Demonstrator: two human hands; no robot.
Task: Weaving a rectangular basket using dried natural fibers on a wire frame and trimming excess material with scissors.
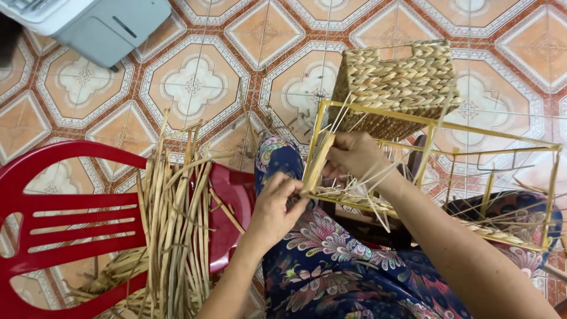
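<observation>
Gripping: both hands, left point(277, 204) and right point(352, 155), pinch dried tan reed strip point(319, 160) at yellow wire frame point(378, 115) corner | handling: likely light, pliable, brittle; hold near weave.

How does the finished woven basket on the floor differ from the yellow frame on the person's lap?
The woven basket has walls fully covered in braided straw; the yellow frame is mostly bare bars, with strands only along its lower edge. The basket stands on the tiled floor, untouched; the frame rests on the lap, with the left hand and right hand at its corner. Both are box-shaped.
</observation>
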